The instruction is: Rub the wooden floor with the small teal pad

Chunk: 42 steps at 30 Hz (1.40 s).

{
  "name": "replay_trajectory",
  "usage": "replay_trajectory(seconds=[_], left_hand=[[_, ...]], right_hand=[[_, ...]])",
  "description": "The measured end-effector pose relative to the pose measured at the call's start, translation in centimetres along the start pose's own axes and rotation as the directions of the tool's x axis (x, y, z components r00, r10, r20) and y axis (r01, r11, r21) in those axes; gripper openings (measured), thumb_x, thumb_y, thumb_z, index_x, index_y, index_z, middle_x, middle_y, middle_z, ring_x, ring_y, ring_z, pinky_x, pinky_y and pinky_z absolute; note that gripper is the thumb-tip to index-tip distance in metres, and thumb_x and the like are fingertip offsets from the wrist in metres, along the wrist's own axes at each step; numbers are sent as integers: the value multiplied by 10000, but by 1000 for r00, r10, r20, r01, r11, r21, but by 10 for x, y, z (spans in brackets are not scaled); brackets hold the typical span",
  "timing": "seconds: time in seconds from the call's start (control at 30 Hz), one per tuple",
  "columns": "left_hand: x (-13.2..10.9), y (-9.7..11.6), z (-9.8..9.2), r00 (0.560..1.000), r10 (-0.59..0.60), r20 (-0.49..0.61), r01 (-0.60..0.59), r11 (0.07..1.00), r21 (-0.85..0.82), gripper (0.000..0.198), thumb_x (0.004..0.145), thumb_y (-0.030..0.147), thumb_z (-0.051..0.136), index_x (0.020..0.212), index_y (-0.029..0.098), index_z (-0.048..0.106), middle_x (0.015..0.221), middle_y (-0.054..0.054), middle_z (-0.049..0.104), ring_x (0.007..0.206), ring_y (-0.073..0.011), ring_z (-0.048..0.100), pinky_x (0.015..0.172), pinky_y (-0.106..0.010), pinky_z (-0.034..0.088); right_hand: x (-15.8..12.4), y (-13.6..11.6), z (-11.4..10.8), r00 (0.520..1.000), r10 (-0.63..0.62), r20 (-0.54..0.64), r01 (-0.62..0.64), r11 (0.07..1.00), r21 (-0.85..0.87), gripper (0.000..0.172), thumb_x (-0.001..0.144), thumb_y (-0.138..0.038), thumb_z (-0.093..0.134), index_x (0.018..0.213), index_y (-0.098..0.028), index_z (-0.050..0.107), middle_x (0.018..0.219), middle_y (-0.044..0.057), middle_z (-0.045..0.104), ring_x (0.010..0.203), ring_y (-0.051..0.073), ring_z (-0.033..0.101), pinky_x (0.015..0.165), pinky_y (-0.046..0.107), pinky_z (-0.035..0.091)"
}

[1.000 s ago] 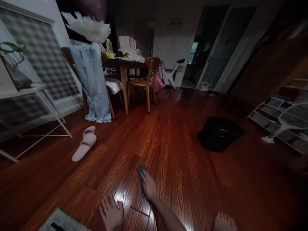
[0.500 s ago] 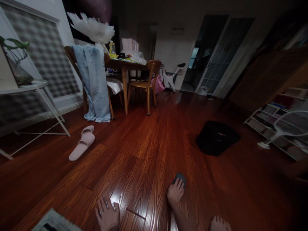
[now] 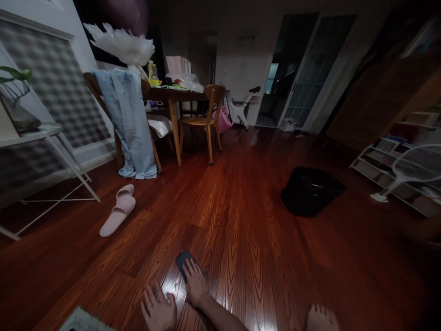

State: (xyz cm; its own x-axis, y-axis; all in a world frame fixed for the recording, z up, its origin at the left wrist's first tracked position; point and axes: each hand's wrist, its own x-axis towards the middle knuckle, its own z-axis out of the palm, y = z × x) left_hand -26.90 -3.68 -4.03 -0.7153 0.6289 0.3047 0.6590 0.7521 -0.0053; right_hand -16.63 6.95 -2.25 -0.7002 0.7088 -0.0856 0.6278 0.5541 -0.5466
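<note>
My right hand (image 3: 197,282) lies over a dark grey cloth (image 3: 183,263), pressing it onto the glossy reddish wood floor (image 3: 234,230). The cloth looks like a small folded pad, and its far end shows beyond my fingertips. Close by on the left, my left hand (image 3: 158,305) rests open with spread fingers and holds nothing. A ring sits on one of its fingers. Part of my right forearm crosses the bottom of the view.
A bare foot (image 3: 322,317) is at the lower right and a pale mat (image 3: 84,320) at the lower left. Around the floor stand a pink slipper (image 3: 119,210), a black bin (image 3: 308,192), a chair draped with jeans (image 3: 132,124), a table (image 3: 175,95) and a white side table (image 3: 65,161).
My right hand has slid left across the floor with the cloth and is now beside my left hand. My left hand has stayed nearly in place. The camera view has shifted slightly.
</note>
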Motion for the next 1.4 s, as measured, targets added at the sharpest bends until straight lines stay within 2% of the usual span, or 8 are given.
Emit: replay_trajectory(seconds=[0.27, 0.47, 0.7, 0.83, 1.0, 1.07, 1.23, 1.4], left_hand=[[1, 0, -6, 990, 15, 137, -41, 982, 187, 657, 898, 355, 499, 1482, 55, 450, 1516, -221, 474, 1435, -336, 403, 1190, -470, 304], [-1, -3, 2, 990, 20, 138, -49, 978, 203, 636, 919, 396, 456, 1479, 95, 468, 1538, -179, 461, 1448, -315, 386, 1198, -461, 284], [-3, 1, 0, 999, 0, 54, -3, 999, 49, 612, 903, 292, 477, 1453, 24, 475, 1514, -249, 462, 1433, -334, 402, 1179, -485, 300], [-3, 2, -1, 998, -29, 47, 29, 1000, 1, 589, 930, 272, 414, 1465, 30, 457, 1523, -233, 457, 1437, -323, 399, 1178, -491, 300], [-1, -2, 4, 998, -11, 59, 12, 1000, -15, 597, 925, 289, 432, 1457, 20, 468, 1499, -245, 482, 1413, -339, 433, 1170, -494, 317], [-1, -2, 7, 999, -6, 38, 6, 1000, -6, 593, 927, 299, 432, 1453, 28, 474, 1494, -240, 492, 1416, -330, 430, 1168, -494, 319], [-2, -1, 8, 999, -1, -44, 2, 1000, 19, 559, 934, 278, 391, 1416, 23, 516, 1492, -250, 488, 1426, -331, 414, 1178, -495, 303], [-2, -2, 7, 1000, 20, -9, -20, 1000, -3, 604, 904, 302, 442, 1433, 16, 494, 1476, -262, 501, 1406, -359, 436, 1155, -510, 339]], right_hand=[[-6, 90, -83, 938, 293, -184, -309, 949, -64, 668, 843, -80, 363, 1496, -168, 470, 1608, 55, 382, 1501, 212, 295, 1239, 358, 233], [-77, 182, -133, 652, 618, -439, -696, 718, -23, 668, 865, -163, 281, 1499, 7, 407, 1561, 228, 412, 1482, 318, 332, 1218, 484, 274], [-100, 183, -88, 336, 652, -680, -807, 571, 150, 670, 945, -281, 142, 1537, -60, 365, 1573, 233, 389, 1501, 353, 276, 1159, 581, 314], [-58, 141, -57, 450, 638, -625, -765, 637, 100, 662, 953, -330, 251, 1496, 21, 394, 1588, 267, 335, 1509, 369, 239, 1195, 559, 262], [-16, 65, -16, 885, 376, -274, -396, 918, -22, 632, 987, -385, 359, 1546, -91, 355, 1647, 149, 246, 1533, 312, 183, 1245, 525, 196], [-11, 32, 2, 969, 197, -148, -203, 979, -28, 625, 1001, -414, 363, 1567, -151, 321, 1662, 108, 207, 1537, 296, 169, 1250, 517, 199], [-18, -15, 11, 978, -202, 48, 200, 979, 32, 623, 999, -445, 406, 1578, -244, 292, 1662, 56, 241, 1537, 242, 185, 1251, 456, 225], [-22, 28, -36, 950, -289, 121, 282, 957, 73, 655, 924, -369, 510, 1555, -285, 352, 1649, 30, 294, 1524, 233, 231, 1252, 416, 219]])
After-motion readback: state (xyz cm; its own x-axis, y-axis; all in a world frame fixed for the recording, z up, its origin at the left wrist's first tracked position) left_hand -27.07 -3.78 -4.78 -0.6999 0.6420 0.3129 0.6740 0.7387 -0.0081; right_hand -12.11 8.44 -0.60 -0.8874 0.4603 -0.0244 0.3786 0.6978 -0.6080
